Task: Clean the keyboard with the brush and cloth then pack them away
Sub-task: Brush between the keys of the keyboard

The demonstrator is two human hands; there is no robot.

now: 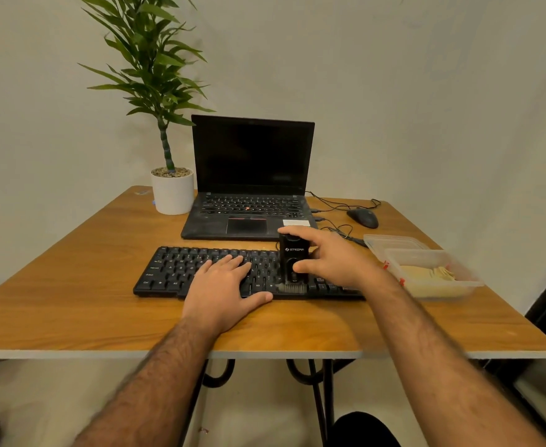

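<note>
A black keyboard point(175, 269) lies across the middle of the wooden table point(72, 304). My left hand point(225, 287) rests flat on its keys with fingers straight, the thumb at the front edge. My right hand point(333, 258) grips a black block-shaped brush point(292, 253), held upright with its grey bristles down on the keyboard's front rows, right of centre. A beige cloth point(426, 274) lies inside a clear plastic container point(442, 287) at the right.
An open black laptop point(249, 201) stands behind the keyboard. A white pot with a tall green plant point(172, 193) sits at the back left. A black mouse point(363, 217) and its cables lie at the back right. The container's clear lid point(391, 241) lies behind it.
</note>
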